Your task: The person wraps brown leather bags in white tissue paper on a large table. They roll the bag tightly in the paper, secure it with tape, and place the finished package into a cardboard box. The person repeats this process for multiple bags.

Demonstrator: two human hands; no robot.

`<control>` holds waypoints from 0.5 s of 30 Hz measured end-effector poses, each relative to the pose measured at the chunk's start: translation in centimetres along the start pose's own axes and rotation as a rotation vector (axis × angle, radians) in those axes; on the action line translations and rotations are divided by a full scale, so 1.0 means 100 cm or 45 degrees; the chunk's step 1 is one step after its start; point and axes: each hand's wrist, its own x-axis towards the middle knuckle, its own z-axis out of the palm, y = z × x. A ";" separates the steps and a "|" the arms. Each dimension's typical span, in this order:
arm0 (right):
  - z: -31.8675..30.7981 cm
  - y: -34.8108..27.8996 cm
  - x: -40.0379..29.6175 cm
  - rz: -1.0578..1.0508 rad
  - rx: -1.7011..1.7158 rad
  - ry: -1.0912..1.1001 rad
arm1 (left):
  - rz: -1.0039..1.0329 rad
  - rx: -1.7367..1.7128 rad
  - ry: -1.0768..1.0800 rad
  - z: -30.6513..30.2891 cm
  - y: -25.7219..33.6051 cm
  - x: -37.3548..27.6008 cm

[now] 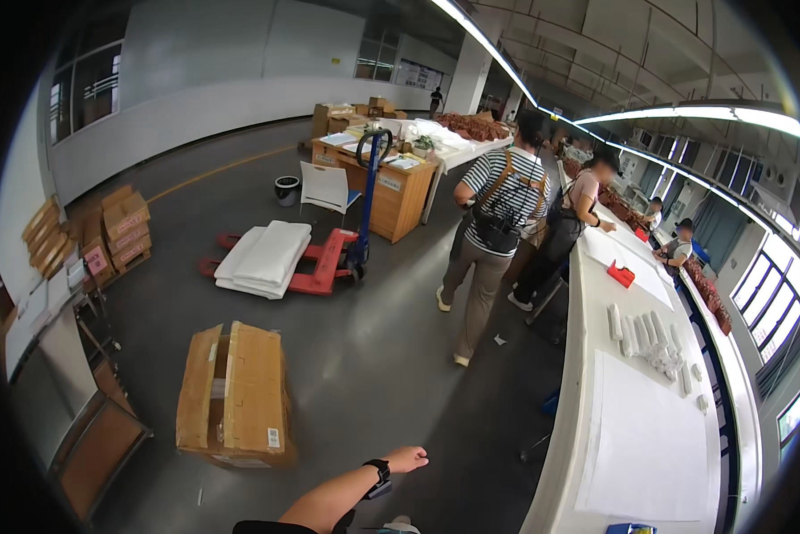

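My left hand (408, 460) reaches in from the bottom over the grey floor, its fingers curled in and no object visible in them. A black band with a device (378, 477) is strapped round that wrist. My right hand is out of view. Nearest on the left stands a cardboard box (256, 394), its top flaps partly raised with a gap between them. To the right runs a long white-topped table (573, 427). On it lie a large white sheet (647, 440), several rolled white pieces (647, 337) and a red tape dispenser (620, 274).
A red pallet jack (326, 263) carries folded white material (266, 257). Beyond it are a white chair (326, 187), a bin (287, 191) and a wooden desk (400, 200). A person in a striped shirt (503, 200) is ahead; another person (580, 207) leans over the table. Stacked cartons (126, 223) stand left.
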 end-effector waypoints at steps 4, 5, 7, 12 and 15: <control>-0.063 -0.012 0.082 0.006 -0.063 -0.105 | -0.008 -0.023 0.083 -0.067 -0.020 0.080; -0.082 -0.015 0.105 0.008 -0.089 -0.130 | -0.030 -0.030 0.115 -0.084 -0.033 0.096; -0.124 -0.025 0.156 -0.007 -0.150 -0.234 | -0.176 -0.045 0.279 -0.108 -0.104 0.109; -0.246 -0.077 0.256 0.006 -0.426 -0.550 | -1.029 0.463 0.214 -0.150 -0.229 0.029; -0.313 -0.129 0.312 0.130 -0.672 -0.870 | -1.440 0.333 -0.043 -0.179 -0.231 -0.022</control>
